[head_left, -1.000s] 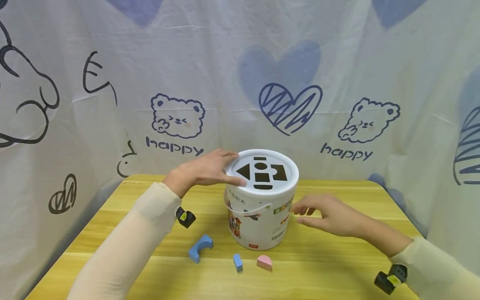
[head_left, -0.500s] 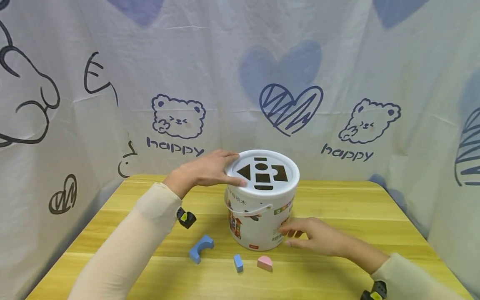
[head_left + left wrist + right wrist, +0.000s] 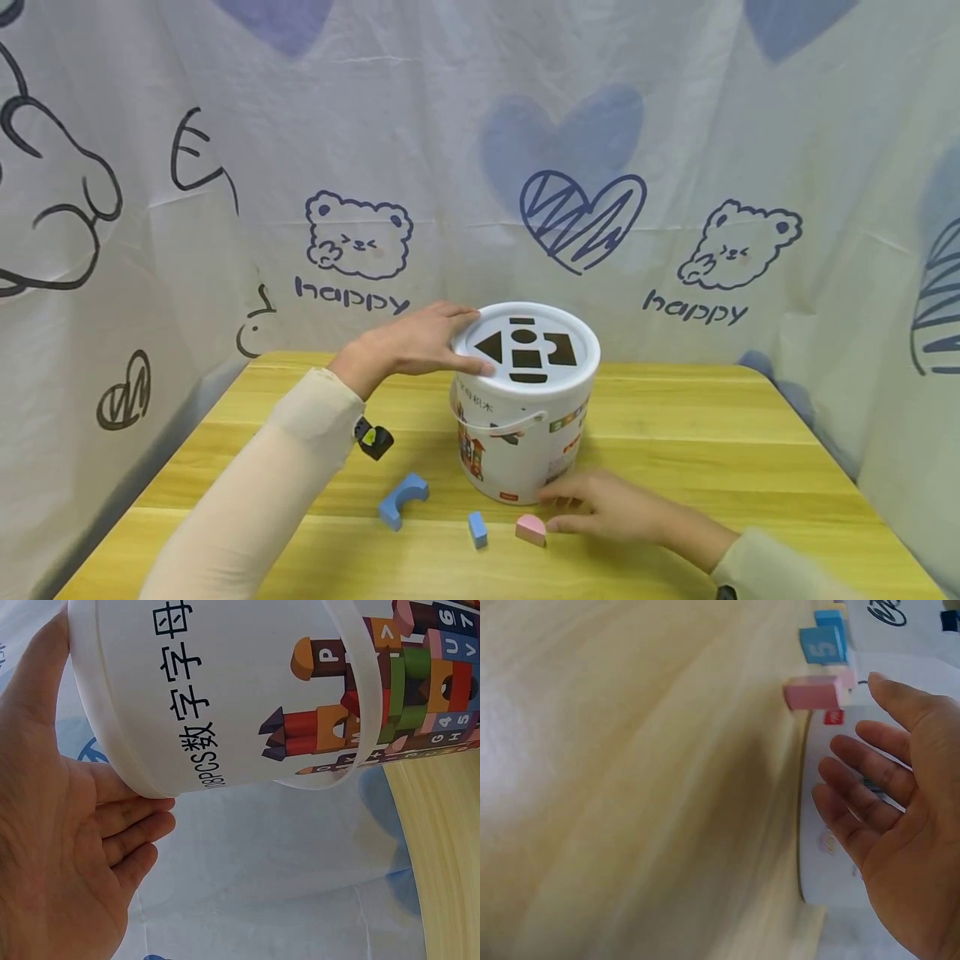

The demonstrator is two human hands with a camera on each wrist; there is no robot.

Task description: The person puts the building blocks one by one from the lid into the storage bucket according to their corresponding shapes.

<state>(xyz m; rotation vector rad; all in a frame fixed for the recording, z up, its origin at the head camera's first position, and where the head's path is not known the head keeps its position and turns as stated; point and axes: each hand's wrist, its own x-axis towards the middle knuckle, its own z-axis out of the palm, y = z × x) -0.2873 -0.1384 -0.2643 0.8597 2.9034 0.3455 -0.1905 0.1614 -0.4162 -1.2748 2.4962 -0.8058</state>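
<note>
A white bucket [image 3: 498, 462] stands upright, its lid [image 3: 589, 350] pierced with several dark shaped holes. My left hand [image 3: 416, 337] rests on the lid's left edge, thumb on top; in the left wrist view its loosely extended fingers [image 3: 131, 832] touch the rim. My right hand [image 3: 615, 507] is low at the bucket's front right, thumb and fingers apart, holding nothing. Its thumb tip is right beside a pink half-round block [image 3: 530, 531]. In the right wrist view the pink block [image 3: 812, 693] lies just beyond the fingertips, with a blue block [image 3: 821, 646] behind.
A small blue rectangular block [image 3: 477, 531] lies left of the pink one. Farther left is a blue arch block [image 3: 405, 500]. The bucket's white handle [image 3: 510, 428] hangs down its front. Behind the wooden table [image 3: 712, 417] hangs a printed white curtain [image 3: 465, 150].
My right hand has moved down and left along the bucket's right side to the pink block. My left hand has stayed on the lid, and the blocks have not moved.
</note>
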